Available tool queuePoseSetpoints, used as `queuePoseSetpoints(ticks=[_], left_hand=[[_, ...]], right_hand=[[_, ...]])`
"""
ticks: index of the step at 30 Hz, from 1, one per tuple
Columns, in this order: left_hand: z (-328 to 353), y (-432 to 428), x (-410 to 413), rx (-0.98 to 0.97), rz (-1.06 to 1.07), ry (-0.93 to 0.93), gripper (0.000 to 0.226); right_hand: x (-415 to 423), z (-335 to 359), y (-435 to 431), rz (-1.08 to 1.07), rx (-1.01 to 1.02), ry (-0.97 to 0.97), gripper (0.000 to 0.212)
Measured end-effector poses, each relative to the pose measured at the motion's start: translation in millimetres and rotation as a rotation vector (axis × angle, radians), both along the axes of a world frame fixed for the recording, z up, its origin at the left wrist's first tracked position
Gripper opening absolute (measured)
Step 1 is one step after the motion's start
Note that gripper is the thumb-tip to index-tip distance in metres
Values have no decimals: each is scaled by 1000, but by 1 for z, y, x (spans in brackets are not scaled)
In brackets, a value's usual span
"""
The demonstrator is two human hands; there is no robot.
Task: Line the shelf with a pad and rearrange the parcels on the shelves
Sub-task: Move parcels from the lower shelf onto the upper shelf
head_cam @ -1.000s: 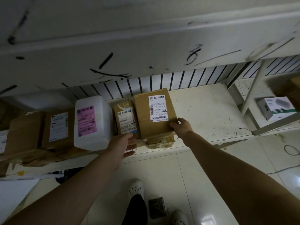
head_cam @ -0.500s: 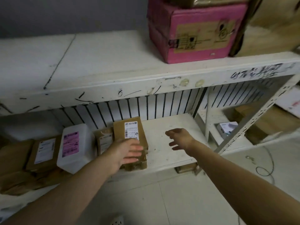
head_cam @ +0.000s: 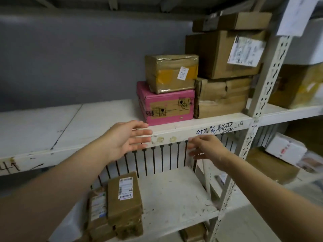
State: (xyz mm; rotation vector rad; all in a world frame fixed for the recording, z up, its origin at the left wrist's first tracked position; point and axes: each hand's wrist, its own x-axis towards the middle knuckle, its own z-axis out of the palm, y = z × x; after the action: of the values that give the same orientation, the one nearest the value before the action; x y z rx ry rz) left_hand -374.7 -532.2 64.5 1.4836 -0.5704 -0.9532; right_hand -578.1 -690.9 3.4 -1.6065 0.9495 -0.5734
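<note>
Hovering just below the pink carton (head_cam: 167,105), the left hand (head_cam: 125,138) and right hand (head_cam: 208,149) hang before the scuffed white upper shelf (head_cam: 192,130) edge, fingers (head_cam: 141,132) straight, spread wide, holding nothing. Atop the pink carton sits a glossy tape-wrapped brown parcel (head_cam: 171,72). Well below it, a flat kraft parcel (head_cam: 124,198) with a white label lies on the lower shelf (head_cam: 174,193).

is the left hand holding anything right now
Empty. The left hand is open, fingers straight and spread, in front of the upper shelf edge, with no parcel in it.
</note>
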Motion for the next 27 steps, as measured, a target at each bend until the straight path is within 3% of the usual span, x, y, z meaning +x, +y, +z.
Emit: queuePoseSetpoints(ticks=[8,11,14,17,23,25,27], left_hand=[[71,-36,26,-106,98,-16,20],[92,-49,31,-106,89,-43,23],[105,-58,38,-96,78,-96,41],[112,-61,43,-55,56,-127,57],[113,-54,59,8,-6,-115,58],[114,-54,65,17,-23,-95,70],[114,-56,72,22,-38,-76,80]], right_hand=[[18,103,-14,-112,-222,-210,29],[41,132,-22,-194,-301,-258,51],[64,154,-27,-274,-412,-288,52],[86,166,-34,-372,-476,-220,82],[108,174,-34,-477,-390,-155,90],[112,172,-35,-445,-302,-203,108],[115,170,-36,-434,-230,-249,104]])
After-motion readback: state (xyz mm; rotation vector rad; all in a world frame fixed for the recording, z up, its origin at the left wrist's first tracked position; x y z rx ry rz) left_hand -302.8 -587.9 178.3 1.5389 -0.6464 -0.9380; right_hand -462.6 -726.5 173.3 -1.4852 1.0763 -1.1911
